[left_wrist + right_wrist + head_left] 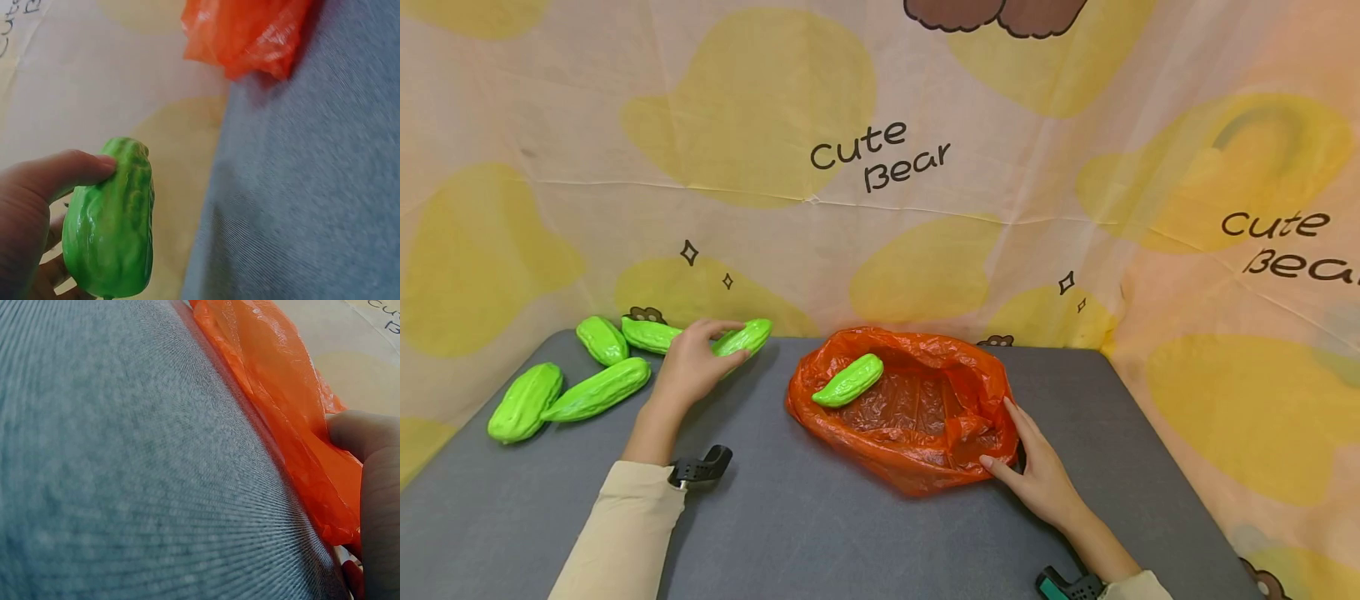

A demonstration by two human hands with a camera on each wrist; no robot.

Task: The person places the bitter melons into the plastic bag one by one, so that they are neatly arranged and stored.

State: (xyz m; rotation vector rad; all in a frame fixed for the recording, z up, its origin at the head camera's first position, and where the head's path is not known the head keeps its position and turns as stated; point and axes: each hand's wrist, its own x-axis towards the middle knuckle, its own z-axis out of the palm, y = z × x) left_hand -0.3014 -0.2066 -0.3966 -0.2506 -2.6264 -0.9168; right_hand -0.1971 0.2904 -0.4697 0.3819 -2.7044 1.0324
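My left hand (696, 362) grips a bright green bitter melon (748, 335) above the far part of the table, left of an orange plastic bag (880, 462). In the left wrist view, the thumb (78, 172) presses on the melon's ridged side and the fingers pass behind it. The bag lies with its mouth spread wide, and one bitter melon (850, 382) rests in its left part. My right hand (1041, 471) holds the bag's right rim, its thumb (353, 434) against the plastic; its other fingers are mostly hidden in the right wrist view.
At the table's far left lie several more bitter melons (598, 390), close together. The grey table (760, 517) ends at a patterned cloth backdrop (760, 250) behind it and on the right. A black strap device (700, 467) sits on my left wrist.
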